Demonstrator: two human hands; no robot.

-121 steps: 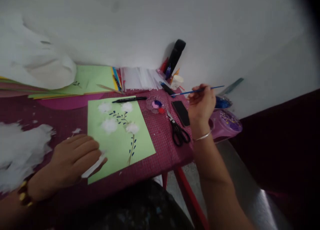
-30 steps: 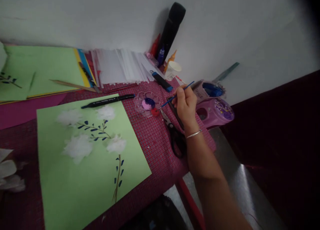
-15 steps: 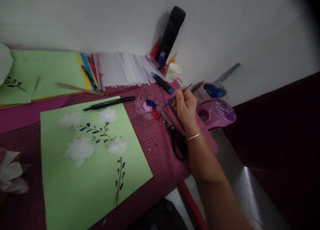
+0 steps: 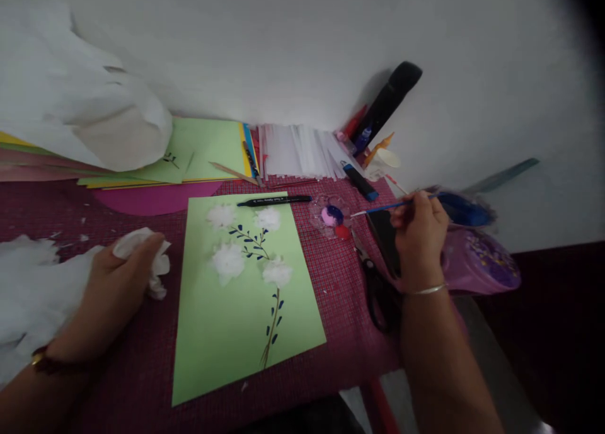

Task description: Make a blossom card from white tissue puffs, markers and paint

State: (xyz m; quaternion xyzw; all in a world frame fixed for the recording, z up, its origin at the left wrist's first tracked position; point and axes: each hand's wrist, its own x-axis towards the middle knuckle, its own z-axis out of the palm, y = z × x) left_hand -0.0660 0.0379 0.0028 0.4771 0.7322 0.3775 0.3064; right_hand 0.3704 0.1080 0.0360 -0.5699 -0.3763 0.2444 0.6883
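My right hand (image 4: 422,232) pinches a thin blue paintbrush (image 4: 385,208), its pale tip pointing left beside the clear flower-shaped palette (image 4: 317,202). Pink and dark blue paint fill the palette's middle, with a red blob at its lower right. Crumpled white tissue (image 4: 159,265) is bunched in my left hand (image 4: 118,283), left of the green sheet (image 4: 215,346). On that sheet are fluffy white tissue blossoms (image 4: 229,261) and brown stems with dark blue leaves (image 4: 273,320). A black marker (image 4: 274,200) lies across its top edge.
Black-handled scissors (image 4: 378,292) and a dark flat object (image 4: 385,235) lie near my right hand. White strips (image 4: 302,150), a blue-black cutter (image 4: 360,181) and paint bottles (image 4: 363,138) are along the wall. More white tissue (image 4: 38,289) lies at left.
The view has swung left, bringing my left hand with the tissue into full sight. The brush tip has moved off the red paint, away to the right of the palette.
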